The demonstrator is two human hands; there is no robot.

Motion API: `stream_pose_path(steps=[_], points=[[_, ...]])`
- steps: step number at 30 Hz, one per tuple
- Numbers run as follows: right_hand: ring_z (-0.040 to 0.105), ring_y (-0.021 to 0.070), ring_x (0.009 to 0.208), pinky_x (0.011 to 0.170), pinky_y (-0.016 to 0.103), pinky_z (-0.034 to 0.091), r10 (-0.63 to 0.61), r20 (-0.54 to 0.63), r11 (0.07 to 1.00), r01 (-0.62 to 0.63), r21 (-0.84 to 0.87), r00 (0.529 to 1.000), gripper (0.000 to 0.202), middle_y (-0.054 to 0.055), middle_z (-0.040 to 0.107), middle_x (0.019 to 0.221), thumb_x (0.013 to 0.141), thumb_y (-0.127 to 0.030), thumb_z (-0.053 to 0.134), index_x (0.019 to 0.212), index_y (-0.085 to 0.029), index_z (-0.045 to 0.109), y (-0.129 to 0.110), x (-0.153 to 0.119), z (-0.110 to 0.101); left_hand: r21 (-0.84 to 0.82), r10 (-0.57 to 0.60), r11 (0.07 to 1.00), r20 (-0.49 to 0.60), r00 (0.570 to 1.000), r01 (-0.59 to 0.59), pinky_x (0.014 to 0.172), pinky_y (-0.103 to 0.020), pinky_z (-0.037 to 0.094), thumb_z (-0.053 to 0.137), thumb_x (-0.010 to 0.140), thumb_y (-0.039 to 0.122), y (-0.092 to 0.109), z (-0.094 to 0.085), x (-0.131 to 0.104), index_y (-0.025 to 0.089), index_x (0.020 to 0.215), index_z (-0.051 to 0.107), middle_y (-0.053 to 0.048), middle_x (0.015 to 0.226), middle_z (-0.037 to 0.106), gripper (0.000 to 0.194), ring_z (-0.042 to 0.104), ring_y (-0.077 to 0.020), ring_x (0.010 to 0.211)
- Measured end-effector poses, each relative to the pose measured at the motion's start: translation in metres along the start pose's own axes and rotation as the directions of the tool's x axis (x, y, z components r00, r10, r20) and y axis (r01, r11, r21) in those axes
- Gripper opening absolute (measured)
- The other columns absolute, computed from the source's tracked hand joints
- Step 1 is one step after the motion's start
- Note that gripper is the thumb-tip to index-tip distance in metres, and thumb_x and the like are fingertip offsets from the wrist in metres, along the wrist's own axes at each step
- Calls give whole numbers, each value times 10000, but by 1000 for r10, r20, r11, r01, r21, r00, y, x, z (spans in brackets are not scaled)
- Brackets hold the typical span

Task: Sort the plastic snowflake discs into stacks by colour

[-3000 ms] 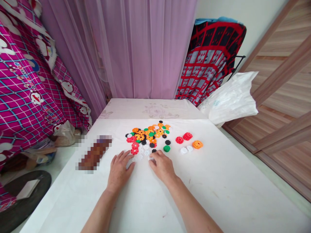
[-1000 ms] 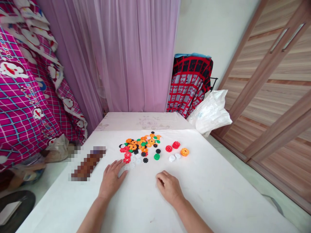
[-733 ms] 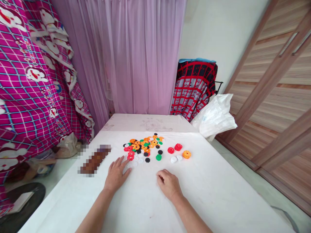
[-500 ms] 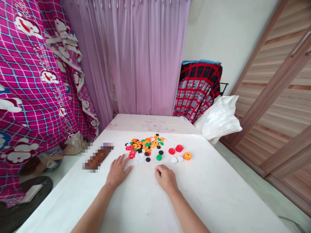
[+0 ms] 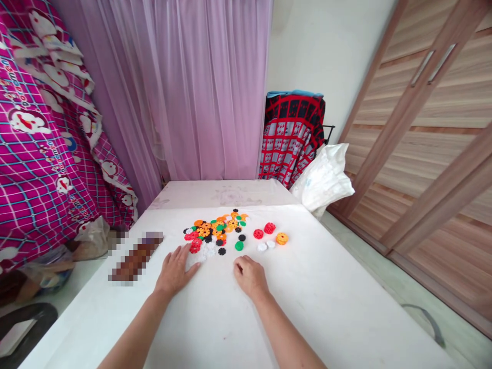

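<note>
My left hand [image 5: 175, 271] lies flat on the white cloth with fingers stretched out and thumb apart. Its fingertips reach the near left edge of a pile of toothed plastic discs, by a red disc [image 5: 195, 246] and some white discs [image 5: 208, 249]. The pile mixes orange discs [image 5: 203, 231], red, green, black and white. To the right, my right hand [image 5: 250, 277] rests on the cloth with its fingers curled closed; the inside of the fist is hidden. Just beyond it are a green disc [image 5: 239, 246] and a black disc [image 5: 222, 251].
Right of the pile stand small groups of red discs [image 5: 269, 228], white discs [image 5: 262, 247] and orange discs [image 5: 282, 238]. A blurred-out brown object [image 5: 134, 260] lies on the left of the table [image 5: 215, 328]. A white bag [image 5: 323, 179] stands beyond the right edge.
The camera view has turned slightly right, so everything appears shifted left. Both hands keep the same pose and place on the cloth, and the discs have not moved.
</note>
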State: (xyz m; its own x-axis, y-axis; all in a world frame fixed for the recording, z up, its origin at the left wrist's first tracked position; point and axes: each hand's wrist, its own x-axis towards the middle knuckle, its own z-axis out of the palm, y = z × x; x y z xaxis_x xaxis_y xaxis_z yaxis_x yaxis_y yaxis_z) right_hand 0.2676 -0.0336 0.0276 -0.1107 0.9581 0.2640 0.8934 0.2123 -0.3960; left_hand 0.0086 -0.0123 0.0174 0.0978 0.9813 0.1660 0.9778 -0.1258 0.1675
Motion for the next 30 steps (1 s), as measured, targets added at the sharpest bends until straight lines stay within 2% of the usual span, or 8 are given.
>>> stream_pose_path(steps=[4,13,19,22,24,26,28,30], points=[[587,102,693,607,217,311,-1,6,1000,1,-30,1000,176,-15,678,822,842,-163,511,803,-237,667,2,-1,4,27,24,999,56,998,-26,1145,-535,206,372,892,573,1,-1,0,248,1441,390,-56,1497,414,638,289,-298,1418],[570,99,658,603,214,315,-69,-19,998,70,5,997,186,-18,654,771,825,-138,500,777,-235,651,6,-5,6,-14,94,995,8,996,-94,1115,-537,268,365,920,528,-4,3,-6,391,1379,458,-13,1491,428,488,347,-282,1393],[577,105,662,613,196,343,-111,-64,989,116,91,992,202,-16,637,720,801,-132,478,755,-233,646,8,-14,7,-45,143,989,-21,990,-143,1105,-561,279,420,903,522,-10,9,-12,418,1321,520,-21,1479,447,443,372,-301,1376],[579,100,637,617,192,374,-127,-67,966,139,220,990,214,-21,642,721,816,-157,457,775,-237,651,10,-10,1,-116,143,982,-51,988,-148,1107,-544,292,397,909,526,-17,13,-8,370,1385,457,-50,1490,429,504,379,-287,1374],[589,105,647,637,199,400,-116,-67,952,130,277,991,218,-18,660,755,838,-200,448,803,-240,659,14,8,-10,-171,98,979,-84,992,-111,1109,-523,299,367,916,534,-21,14,5,305,1434,395,-89,1501,407,567,372,-279,1379],[609,126,716,691,221,429,-60,-60,964,74,256,996,226,-1,682,826,860,-247,445,842,-241,671,19,41,-23,-197,30,979,-94,995,-48,1115,-524,283,357,910,558,-23,13,24,276,1444,381,-106,1520,370,605,345,-285,1394],[622,153,810,743,255,444,47,-18,989,-44,142,999,237,27,685,976,862,-272,463,952,-241,680,25,84,-33,-199,-56,979,-57,997,44,1127,-528,250,348,898,589,-22,9,46,233,1436,400,-129,1538,330,647,293,-302,1417],[582,212,1054,863,302,433,145,45,989,-145,-7,988,356,88,627,1175,849,-276,497,1179,-224,622,28,128,-38,-187,-105,977,2,994,104,1123,-544,240,345,890,605,-21,6,66,242,1434,402,-126,1541,325,656,275,-312,1423]])
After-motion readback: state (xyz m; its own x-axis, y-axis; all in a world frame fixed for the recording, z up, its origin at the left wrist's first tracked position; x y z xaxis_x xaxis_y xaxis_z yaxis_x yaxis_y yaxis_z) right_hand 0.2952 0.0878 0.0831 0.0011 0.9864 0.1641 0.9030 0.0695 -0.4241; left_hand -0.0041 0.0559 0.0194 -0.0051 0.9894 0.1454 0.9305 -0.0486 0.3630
